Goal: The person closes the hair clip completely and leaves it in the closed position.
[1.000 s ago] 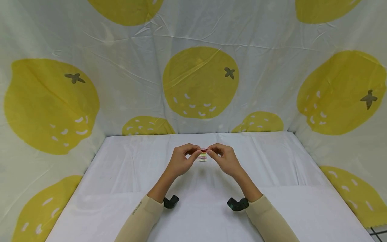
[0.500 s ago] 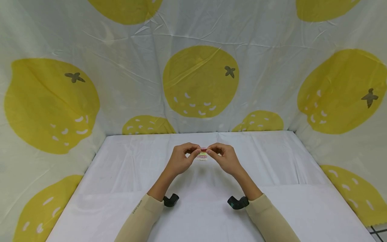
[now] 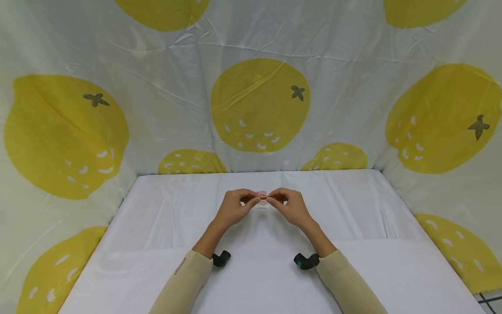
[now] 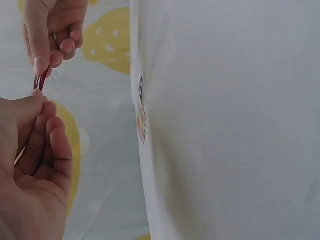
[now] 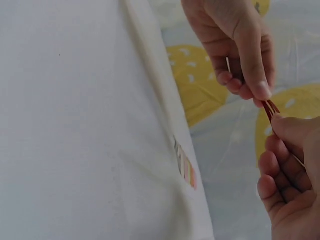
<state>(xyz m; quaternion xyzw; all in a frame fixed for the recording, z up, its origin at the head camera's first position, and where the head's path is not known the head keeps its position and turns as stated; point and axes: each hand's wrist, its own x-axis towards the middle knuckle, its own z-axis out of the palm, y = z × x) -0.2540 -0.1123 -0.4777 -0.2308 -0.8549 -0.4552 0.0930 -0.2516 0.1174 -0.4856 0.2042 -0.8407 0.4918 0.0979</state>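
Close together above the far middle of the white table, both hands hold a thin dark red band (image 4: 40,82). It runs in doubled strands and looks like a hair tie. My left hand (image 3: 234,210) pinches one end between thumb and fingertips. The other end is pinched by my right hand (image 3: 292,210) in the same way. In the right wrist view, the short strands of the band (image 5: 270,108) show between the two thumbs. Behind and below the fingers lies a small row of thin coloured strips (image 3: 262,206), pink, yellow and whitish, partly hidden by the hands in the head view.
A white cloth covers the table (image 3: 259,279). Hanging cloth with yellow lemon prints (image 3: 260,104) closes off the back and both sides. Dark wrist cameras stick inward from both sleeves, the left one (image 3: 222,259) and the right one (image 3: 306,261).
Both hands have come slightly down and nearer in the head view, still pinching the band. More pink strips now show above the fingertips.
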